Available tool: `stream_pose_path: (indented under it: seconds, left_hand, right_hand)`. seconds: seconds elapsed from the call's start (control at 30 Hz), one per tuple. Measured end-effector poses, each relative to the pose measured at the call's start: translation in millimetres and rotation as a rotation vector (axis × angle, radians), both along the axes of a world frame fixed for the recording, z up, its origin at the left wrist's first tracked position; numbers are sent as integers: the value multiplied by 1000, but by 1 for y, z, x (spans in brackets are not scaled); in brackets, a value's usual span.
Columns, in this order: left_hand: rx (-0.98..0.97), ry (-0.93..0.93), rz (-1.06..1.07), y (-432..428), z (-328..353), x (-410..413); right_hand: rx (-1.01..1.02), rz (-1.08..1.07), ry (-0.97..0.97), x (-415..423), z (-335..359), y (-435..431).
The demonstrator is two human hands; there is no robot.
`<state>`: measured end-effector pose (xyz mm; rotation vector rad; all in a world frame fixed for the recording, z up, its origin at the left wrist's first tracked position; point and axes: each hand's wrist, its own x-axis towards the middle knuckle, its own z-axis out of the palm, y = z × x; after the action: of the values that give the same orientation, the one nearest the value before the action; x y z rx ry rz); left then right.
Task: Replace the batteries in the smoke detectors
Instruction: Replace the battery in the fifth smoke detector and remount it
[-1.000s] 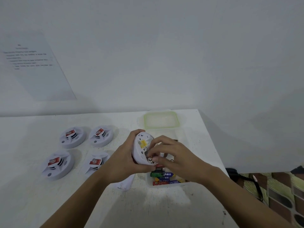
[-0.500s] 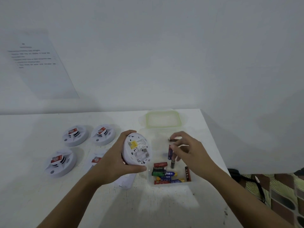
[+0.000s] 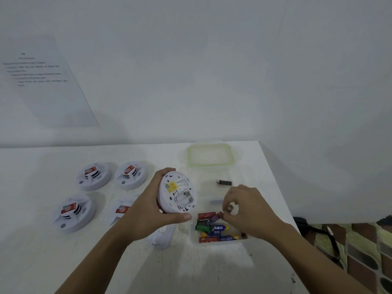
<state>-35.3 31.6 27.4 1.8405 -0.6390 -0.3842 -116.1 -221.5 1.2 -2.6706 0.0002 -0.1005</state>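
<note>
Progress: left hand [image 3: 152, 211] grips the opened smoke detector [image 3: 177, 192], battery bay looks empty | right hand [image 3: 246, 211], just right of it, seems to pinch a battery [image 3: 230, 208] above the clear box [image 3: 220, 240] | four other detectors [image 3: 93, 176] left of the left hand, done or not I cannot tell | white table [image 3: 42, 262], white wall [image 3: 212, 81], printed sheet [image 3: 46, 81]
</note>
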Motion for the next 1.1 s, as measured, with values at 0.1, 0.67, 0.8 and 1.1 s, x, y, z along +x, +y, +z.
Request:
stream_pose_path:
  seconds: [0.1,0.67,0.8,1.1]
  left_hand:
    - [-1,-8,3,-4,-1,2]
    - [-58,34,44,-17,-2,22]
    - [-59,25,54,-16,-3,23]
    - [-68,-6,76,-11,1,17]
  right_hand:
    - [107,-25,-32,5,8,-4]
    - [-371,-62,147,92,-2,-21]
    - [-460,-6,169,98,-13,-19]
    - [84,-5,8,89,-5,-15]
